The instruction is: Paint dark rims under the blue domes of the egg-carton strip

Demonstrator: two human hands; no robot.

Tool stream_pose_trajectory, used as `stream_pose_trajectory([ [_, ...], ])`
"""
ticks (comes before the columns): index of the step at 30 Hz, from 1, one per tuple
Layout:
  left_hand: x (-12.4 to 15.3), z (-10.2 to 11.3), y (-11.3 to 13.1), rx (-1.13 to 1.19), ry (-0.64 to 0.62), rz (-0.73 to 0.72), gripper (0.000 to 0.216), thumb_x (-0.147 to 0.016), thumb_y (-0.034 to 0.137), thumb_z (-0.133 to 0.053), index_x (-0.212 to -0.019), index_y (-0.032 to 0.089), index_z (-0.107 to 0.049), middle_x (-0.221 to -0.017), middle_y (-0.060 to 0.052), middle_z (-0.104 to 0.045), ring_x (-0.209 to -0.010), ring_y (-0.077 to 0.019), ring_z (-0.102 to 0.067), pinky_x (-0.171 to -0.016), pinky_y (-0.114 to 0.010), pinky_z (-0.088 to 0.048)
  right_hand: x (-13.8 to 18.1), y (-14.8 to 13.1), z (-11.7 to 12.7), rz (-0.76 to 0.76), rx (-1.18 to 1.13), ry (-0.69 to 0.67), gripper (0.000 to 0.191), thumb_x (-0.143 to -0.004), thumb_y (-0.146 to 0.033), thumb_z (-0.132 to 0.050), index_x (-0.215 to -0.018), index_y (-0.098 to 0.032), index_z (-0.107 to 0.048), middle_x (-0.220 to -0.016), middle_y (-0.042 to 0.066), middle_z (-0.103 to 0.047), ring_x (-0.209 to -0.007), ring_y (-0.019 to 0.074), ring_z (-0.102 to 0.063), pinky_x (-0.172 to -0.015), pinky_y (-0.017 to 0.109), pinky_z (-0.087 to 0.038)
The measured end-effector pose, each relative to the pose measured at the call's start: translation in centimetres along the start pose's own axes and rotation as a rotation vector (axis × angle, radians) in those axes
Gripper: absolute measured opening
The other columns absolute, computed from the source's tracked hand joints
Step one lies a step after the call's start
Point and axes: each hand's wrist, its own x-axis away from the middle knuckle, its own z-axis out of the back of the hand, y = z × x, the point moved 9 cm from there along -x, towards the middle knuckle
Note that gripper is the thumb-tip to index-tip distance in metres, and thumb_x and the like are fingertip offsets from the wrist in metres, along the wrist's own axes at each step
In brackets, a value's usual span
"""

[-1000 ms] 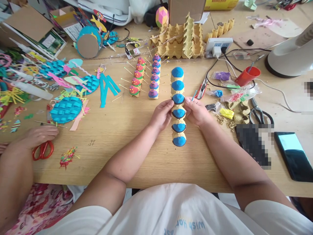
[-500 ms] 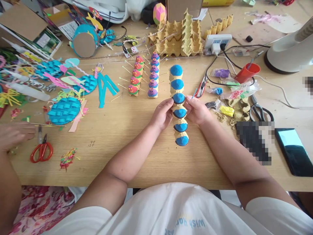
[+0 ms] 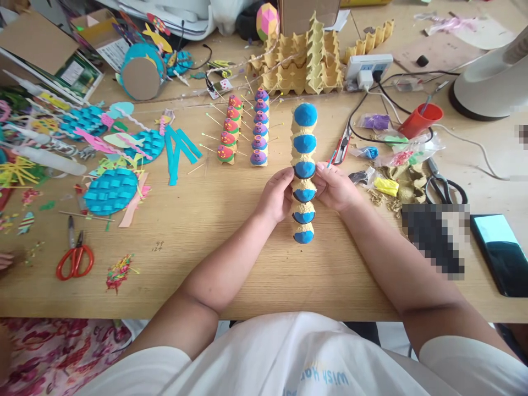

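A strip of egg carton with several humps, each capped in blue clay, is held upright in front of me. Some of the lower caps carry a thin dark edge. My left hand is closed on its left side, thumb near the third hump. On the opposite side my right hand grips the strip and also pinches a thin blue stick. Beyond my left hand stand two finished-looking carton caterpillars, one red and green, one purple, with pins sticking out.
Egg trays and a power strip sit at the back. A utility knife, clay packets, a red cup, black scissors and a phone lie right. Red-handled scissors and another person's fingers are left.
The strip's top has tilted slightly to the right and nearer, while both my hands keep their hold. At the left, the other person's hand has drawn back toward the edge of view.
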Motion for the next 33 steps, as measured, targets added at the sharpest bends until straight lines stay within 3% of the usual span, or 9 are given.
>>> stream_pose_trajectory([
  [8,0.07,0.04,-0.11,0.003,0.020,-0.001,0.029,-0.094,0.047,-0.085,-0.086,0.022,-0.073,-0.077,0.001,-0.074,-0.062,-0.0130,-0.066,-0.063,-0.029,-0.052,0.15,0.12,0.27,-0.013,-0.010,-0.010,0.060,-0.077,-0.065,-0.096,-0.071,-0.026,-0.050,-0.062,-0.009,-0.030,-0.058,0.0113,-0.027,-0.057,0.029,-0.030],
  [18,0.02,0.03,-0.47,0.030,0.057,0.016,0.029,-0.095,0.044,-0.085,-0.082,0.021,-0.072,-0.077,0.001,-0.073,-0.061,-0.0120,-0.065,-0.061,-0.028,-0.051,0.27,0.12,0.43,-0.012,0.007,0.077,0.060,-0.068,-0.065,-0.101,-0.075,-0.026,-0.055,-0.060,-0.011,-0.025,-0.057,0.0107,-0.018,-0.054,0.029,-0.022],
  [24,-0.05,0.15,-0.49,0.032,0.081,0.033,0.030,-0.095,0.047,-0.085,-0.084,0.022,-0.074,-0.078,0.001,-0.075,-0.061,-0.0137,-0.066,-0.065,-0.030,-0.054,0.15,0.22,0.31,-0.016,0.027,0.066,0.064,-0.069,-0.067,-0.099,-0.073,-0.025,-0.050,-0.061,-0.010,-0.029,-0.057,0.0099,-0.023,-0.054,0.028,-0.025],
  [33,-0.07,0.01,-0.26,0.063,0.027,0.015,0.032,-0.090,0.049,-0.090,-0.083,0.022,-0.075,-0.075,0.002,-0.075,-0.060,-0.0124,-0.065,-0.065,-0.029,-0.054,0.25,0.14,0.26,0.004,0.071,0.087,0.058,-0.068,-0.068,-0.100,-0.079,-0.024,-0.063,-0.060,-0.011,-0.030,-0.057,0.0096,-0.024,-0.055,0.027,-0.027],
])
